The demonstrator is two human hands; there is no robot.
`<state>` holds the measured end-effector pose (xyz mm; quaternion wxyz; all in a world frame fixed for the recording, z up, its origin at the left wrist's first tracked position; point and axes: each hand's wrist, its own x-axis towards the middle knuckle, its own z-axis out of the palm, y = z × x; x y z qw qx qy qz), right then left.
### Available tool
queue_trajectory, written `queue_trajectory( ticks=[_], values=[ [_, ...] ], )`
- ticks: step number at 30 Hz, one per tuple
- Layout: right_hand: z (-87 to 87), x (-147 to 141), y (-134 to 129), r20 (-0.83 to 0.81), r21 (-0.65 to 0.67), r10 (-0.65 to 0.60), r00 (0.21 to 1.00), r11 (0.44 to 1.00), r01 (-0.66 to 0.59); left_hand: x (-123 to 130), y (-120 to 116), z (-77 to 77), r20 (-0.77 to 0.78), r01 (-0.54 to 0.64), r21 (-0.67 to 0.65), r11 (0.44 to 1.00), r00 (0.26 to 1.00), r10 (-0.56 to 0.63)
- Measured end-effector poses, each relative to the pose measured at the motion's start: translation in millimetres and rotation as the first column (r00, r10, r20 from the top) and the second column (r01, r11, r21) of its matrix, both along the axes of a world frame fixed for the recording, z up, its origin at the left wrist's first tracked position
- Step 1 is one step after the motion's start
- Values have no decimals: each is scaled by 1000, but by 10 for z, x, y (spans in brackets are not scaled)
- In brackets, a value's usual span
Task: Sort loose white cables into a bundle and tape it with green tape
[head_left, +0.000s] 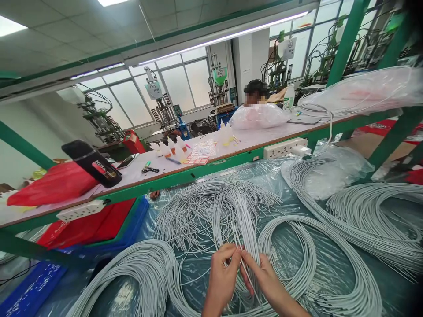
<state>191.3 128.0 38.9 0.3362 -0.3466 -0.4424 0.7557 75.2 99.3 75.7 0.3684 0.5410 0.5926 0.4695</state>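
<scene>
hands — left hand (222, 277), right hand (264, 277) — pinching white wires (238, 240)

Cable coils (211, 211) lie on the table (185, 281) – before them both hands (244, 277), behind them a shelf (185, 176) carrying bottles (172, 147) and, probably, bags (257, 115).

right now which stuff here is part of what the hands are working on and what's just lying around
In hand:
- left hand and right hand pinching thin white cables
- white cable coils around them

Lying about:
- small glue bottles
- red bag
- black flask
- power strip
- clear plastic bags
</scene>
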Motion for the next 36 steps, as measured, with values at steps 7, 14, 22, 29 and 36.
queue_trajectory(
  ticks=[7, 14, 22, 29, 36],
  values=[
    [-64, -42, 13, -35, -103, -55, 998, 993, 51, -54, -2, 53, 31, -63, -42, 997, 997, 65],
    [-87, -46, -10, -32, -45, 36, 999, 998, -38, -64, 227, 126, 108, -233, -49, 971, 965, 237],
    [-106, -26, -35, -3, -9, 61, 998, 998, -61, -50, 215, 131, 181, -129, -91, 988, 973, 143],
    [-163, -26, -81, 55, 12, 42, 998, 999, -43, -24, 149, 117, 249, -56, -141, 988, 964, 90],
    [-19, 33, -100, -33, -8, -72, 997, 997, 72, -154, 163, 178, 693, -409, -116, 905, 619, 369]
  ],
)
